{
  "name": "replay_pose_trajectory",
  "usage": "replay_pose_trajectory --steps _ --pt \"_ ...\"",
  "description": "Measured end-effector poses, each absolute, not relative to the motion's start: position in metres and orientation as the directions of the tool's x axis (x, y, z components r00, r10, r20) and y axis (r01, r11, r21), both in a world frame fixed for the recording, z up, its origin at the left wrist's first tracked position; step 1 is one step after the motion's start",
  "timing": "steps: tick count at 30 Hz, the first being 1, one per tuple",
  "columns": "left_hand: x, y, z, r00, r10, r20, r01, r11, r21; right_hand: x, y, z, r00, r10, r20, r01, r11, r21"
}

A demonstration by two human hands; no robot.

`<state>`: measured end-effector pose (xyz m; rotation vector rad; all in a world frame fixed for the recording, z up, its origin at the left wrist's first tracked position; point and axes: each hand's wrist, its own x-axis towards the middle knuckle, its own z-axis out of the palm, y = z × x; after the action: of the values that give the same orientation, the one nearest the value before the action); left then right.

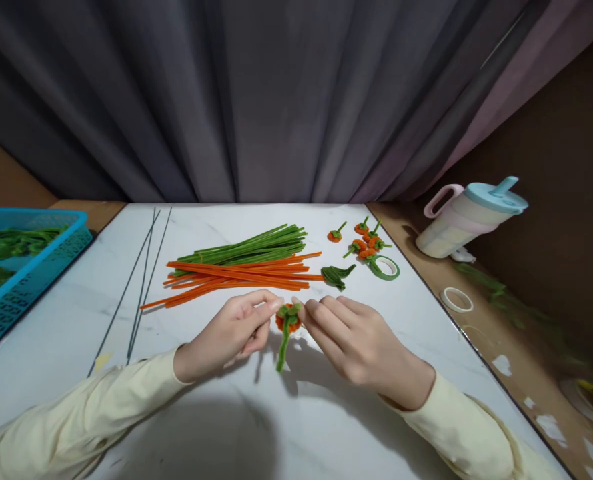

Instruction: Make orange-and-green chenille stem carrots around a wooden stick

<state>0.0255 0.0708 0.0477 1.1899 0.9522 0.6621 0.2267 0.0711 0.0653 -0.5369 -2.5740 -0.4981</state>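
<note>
Between my two hands is a small pipe-cleaner persimmon (287,327), orange and round with a green leafy cap and a green stem hanging down toward me. My left hand (236,327) pinches its left side between thumb and index finger. From the right, the fingertips of my right hand (351,337) are closed on the cap's edge. Just beyond lie a bundle of green pipe cleaners (246,247) and a spread of orange pipe cleaners (236,273). A dark green leaf-shaped piece (336,275) rests at their right end.
Several finished orange-and-green pieces (369,240) sit at the back right beside a roll of green tape (385,268). Thin dark wires (143,280) lie left. A blue basket (36,280) holds green pieces. A tumbler (469,217) and a white ring (457,300) are on the right.
</note>
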Motion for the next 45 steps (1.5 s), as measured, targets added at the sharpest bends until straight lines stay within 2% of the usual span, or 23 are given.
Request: replay_pose_trajectory --steps 4,8,11,14,16,17,20,22,25,31,38,45 --pt "0.028 0.075 0.045 0.361 0.911 -0.2 -0.078 0.243 0.967 0.231 0.075 0.062 -0.78 0.256 0.571 0.481 0.829 0.285" --pt "0.03 0.071 0.047 0.47 0.859 -0.204 -0.124 0.293 0.948 0.231 0.075 0.057 -0.754 0.212 0.622 0.478 0.826 0.298" --pt "0.031 0.066 0.051 0.512 0.846 -0.149 -0.121 0.243 0.962 0.228 0.073 0.052 -0.733 0.222 0.643 0.503 0.814 0.292" --pt "0.03 0.062 0.052 0.477 0.871 -0.116 -0.083 0.175 0.981 0.226 0.072 0.049 -0.745 0.246 0.62 0.485 0.838 0.251" --pt "0.029 0.062 0.051 0.449 0.886 -0.119 -0.06 0.162 0.985 0.225 0.072 0.05 -0.736 0.311 0.601 0.478 0.867 0.137" --pt "0.028 0.062 0.05 0.443 0.888 -0.124 -0.048 0.161 0.986 0.224 0.073 0.052 -0.711 0.369 0.598 0.48 0.877 0.029" --pt "0.025 0.065 0.047 0.492 0.861 -0.126 -0.027 0.159 0.987 0.225 0.077 0.063 -0.583 0.602 0.546 0.426 0.799 -0.425" --pt "0.024 0.067 0.047 0.549 0.826 -0.13 -0.029 0.174 0.984 0.225 0.078 0.069 -0.54 0.718 0.44 0.354 0.668 -0.655" --pt "0.024 0.07 0.048 0.615 0.775 -0.146 -0.011 0.194 0.981 0.223 0.079 0.073 -0.543 0.789 0.288 0.305 0.505 -0.807" --pt "0.027 0.072 0.049 0.644 0.743 -0.182 -0.064 0.29 0.955 0.22 0.078 0.067 -0.556 0.798 0.233 0.257 0.432 -0.865" --pt "0.027 0.07 0.043 0.643 0.703 -0.306 -0.228 0.556 0.799 0.218 0.078 0.064 -0.489 0.84 0.235 0.24 0.388 -0.89" --pt "0.028 0.068 0.035 0.695 0.656 -0.295 -0.186 0.56 0.807 0.213 0.075 0.058 -0.495 0.834 0.246 0.212 0.39 -0.896"
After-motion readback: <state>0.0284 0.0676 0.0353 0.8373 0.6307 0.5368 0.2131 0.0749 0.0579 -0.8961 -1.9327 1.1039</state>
